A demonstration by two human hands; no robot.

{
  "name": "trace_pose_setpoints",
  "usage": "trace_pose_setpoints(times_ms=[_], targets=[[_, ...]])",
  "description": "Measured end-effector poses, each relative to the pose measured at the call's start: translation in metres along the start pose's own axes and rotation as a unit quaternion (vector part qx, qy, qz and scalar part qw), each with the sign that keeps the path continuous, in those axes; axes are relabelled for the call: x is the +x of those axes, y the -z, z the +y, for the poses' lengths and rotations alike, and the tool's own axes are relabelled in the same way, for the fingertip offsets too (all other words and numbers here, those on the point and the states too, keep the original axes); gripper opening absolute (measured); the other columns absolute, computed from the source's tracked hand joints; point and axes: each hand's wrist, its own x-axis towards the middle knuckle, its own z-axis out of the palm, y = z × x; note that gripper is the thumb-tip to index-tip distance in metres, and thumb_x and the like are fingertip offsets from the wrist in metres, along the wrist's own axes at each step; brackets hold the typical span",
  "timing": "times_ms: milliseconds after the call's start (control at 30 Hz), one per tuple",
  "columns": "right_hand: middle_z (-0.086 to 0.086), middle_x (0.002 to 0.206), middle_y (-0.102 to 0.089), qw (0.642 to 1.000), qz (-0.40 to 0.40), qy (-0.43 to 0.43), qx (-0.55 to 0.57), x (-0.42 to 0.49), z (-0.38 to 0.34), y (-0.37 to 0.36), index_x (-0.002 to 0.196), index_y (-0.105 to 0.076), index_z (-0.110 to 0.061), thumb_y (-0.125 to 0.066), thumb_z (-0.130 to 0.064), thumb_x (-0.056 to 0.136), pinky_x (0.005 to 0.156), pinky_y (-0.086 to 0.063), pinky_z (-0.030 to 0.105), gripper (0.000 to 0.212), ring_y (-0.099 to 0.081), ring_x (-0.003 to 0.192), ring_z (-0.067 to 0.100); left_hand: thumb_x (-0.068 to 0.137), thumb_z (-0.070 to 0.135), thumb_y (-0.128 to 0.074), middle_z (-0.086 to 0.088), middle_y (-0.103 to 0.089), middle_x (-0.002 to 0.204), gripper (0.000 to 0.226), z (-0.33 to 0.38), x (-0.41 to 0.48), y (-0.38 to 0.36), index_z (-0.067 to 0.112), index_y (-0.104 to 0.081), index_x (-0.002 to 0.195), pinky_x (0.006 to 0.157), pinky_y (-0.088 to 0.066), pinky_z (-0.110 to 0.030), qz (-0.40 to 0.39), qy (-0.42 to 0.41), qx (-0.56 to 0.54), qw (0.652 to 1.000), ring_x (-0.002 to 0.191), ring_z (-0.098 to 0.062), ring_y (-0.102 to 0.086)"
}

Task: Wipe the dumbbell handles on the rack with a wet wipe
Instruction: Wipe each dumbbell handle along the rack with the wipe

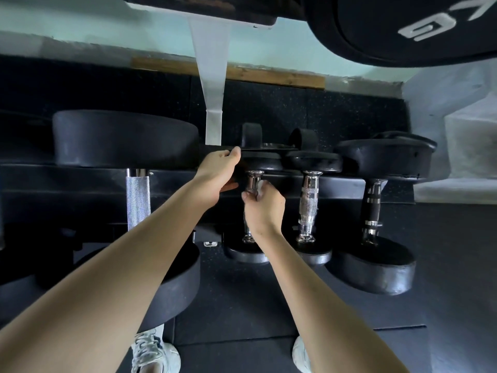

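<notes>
1. The rack (80,184) is a rigid black steel frame. Its rails run left to right, and it makes a sound brace point.
2. The dumbbells lie across the rails side by side. Each has its long axis running from the far rail toward the person, with one rubber head at either end. The large dumbbell (123,138) at the left is judged heavy, so leave it seated and wipe it in place.
3. The handle (252,181) now being worked belongs to the small chrome dumbbell, third from the right. It points the same way, far to near. It is stiff metal, polished and probably slick at the collars, with a knurled middle that should drag on the cloth. Take hold at mid-shaft and travel along the axis.
4. The left hand (217,173) grips the rack's far rail, fingers over the top and thumb beneath, just beside that dumbbell's far head.
5. The right hand (265,208) is curled round the handle's upper part.
6. The wet wipe (260,185) is soft, light and limp. Only a white corner shows, pinched against the chrome by the right hand's fingers.
</notes>
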Motion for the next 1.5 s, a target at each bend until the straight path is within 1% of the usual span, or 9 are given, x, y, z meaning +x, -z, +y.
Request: trace_pose_setpoints(times_ms=[200,367,500,667,767,933,1100,1333,1500], targets=[[0.006,0.089,-0.066,0.995,0.04,0.038,-0.081,-0.011,0.001,-0.014,0.095,-0.049,-0.01,-0.052,-0.013,0.093,0.062,-0.031,0.021,0.005,-0.063,0.082,0.021,0.063,0.071,-0.067,-0.002,-0.059,0.122,0.089,0.003,0.002,-0.004,0.013,-0.053,0.129,0.08,-0.054,-0.03,-0.002,0.018,0.069,0.997,0.106,-0.019,-0.058],[-0.01,0.086,-0.064,0.997,-0.037,0.029,0.055,-0.013,0.005,0.009,0.098,-0.057,-0.018,-0.052,-0.021,0.096,0.069,-0.045,0.019,0.006,-0.06,0.076,-0.004,0.061,0.065,-0.074,-0.007,-0.066,0.106,0.075,0.006,-0.001,-0.009,0.007,-0.064,0.107,0.075,-0.049,-0.027,0.078,-0.038,0.179,0.98,0.099,-0.022,-0.061],[-0.001,0.139,-0.046,0.983,-0.117,-0.044,0.136,-0.011,0.004,0.015,0.148,-0.028,-0.017,-0.031,-0.037,0.102,0.094,-0.035,0.01,0.05,-0.046,0.126,0.009,0.059,0.066,-0.074,-0.005,-0.069,0.096,0.07,0.002,-0.002,-0.008,0.009,-0.067,0.098,0.073,-0.052,-0.028,0.096,-0.071,0.185,0.975,0.089,-0.017,-0.065],[-0.007,0.067,-0.044,0.998,-0.052,0.018,-0.038,-0.041,0.035,0.002,0.114,-0.053,-0.009,-0.033,-0.008,0.098,0.054,-0.032,0.02,0.026,-0.037,0.054,0.001,0.063,0.062,-0.075,-0.011,-0.071,0.096,0.067,0.001,-0.006,-0.009,0.005,-0.068,0.098,0.076,-0.052,-0.03,0.111,-0.092,0.17,0.975,0.089,-0.021,-0.066],[-0.003,0.059,-0.042,0.997,-0.033,0.019,-0.07,-0.04,0.032,0.008,0.081,-0.05,-0.009,-0.035,0.001,0.092,0.049,-0.028,0.021,0.021,-0.034,0.051,0.005,0.065,0.062,-0.073,-0.008,-0.069,0.096,0.066,0.004,-0.009,-0.01,0.006,-0.067,0.099,0.075,-0.049,-0.028,0.111,-0.097,0.187,0.971,0.09,-0.018,-0.064],[-0.008,0.07,-0.053,0.998,-0.019,0.002,0.056,-0.004,0.004,0.008,0.109,-0.06,-0.009,-0.036,-0.024,0.102,0.044,-0.033,0.008,0.03,-0.043,0.052,0.001,0.068,0.06,-0.072,-0.008,-0.071,0.094,0.061,0.007,-0.014,-0.013,0.005,-0.068,0.095,0.078,-0.052,-0.033,0.118,-0.103,0.207,0.966,0.085,-0.018,-0.065],[-0.005,0.144,-0.044,0.996,-0.08,0.037,0.024,-0.039,0.028,0.009,0.144,-0.036,-0.028,-0.033,-0.013,0.102,0.081,-0.031,-0.004,0.045,-0.05,0.11,-0.001,0.071,0.056,-0.072,0.002,-0.061,0.084,0.051,0.009,-0.021,-0.017,0.01,-0.06,0.088,0.067,-0.044,-0.021,0.121,-0.088,0.188,0.971,0.074,-0.01,-0.055],[0.011,0.127,-0.061,0.957,0.015,0.258,-0.131,-0.02,0.027,0.03,0.12,-0.062,-0.012,-0.043,-0.011,0.095,0.088,-0.055,0.03,0.032,-0.059,0.116,0.025,0.08,0.049,-0.066,0.0,-0.066,0.095,0.045,0.012,-0.028,-0.016,0.009,-0.065,0.101,0.076,-0.048,-0.026,0.08,-0.066,0.164,0.981,0.093,-0.018,-0.062],[-0.003,0.145,-0.036,0.924,-0.085,0.334,-0.164,-0.013,0.05,0.02,0.122,-0.061,-0.011,-0.038,-0.004,0.092,0.113,-0.014,0.011,0.038,-0.025,0.136,-0.003,0.095,0.032,-0.05,-0.001,-0.049,0.139,0.046,0.006,-0.04,-0.008,0.012,-0.045,0.137,0.101,-0.035,-0.026,0.052,-0.093,0.173,0.979,0.129,-0.018,-0.044]])
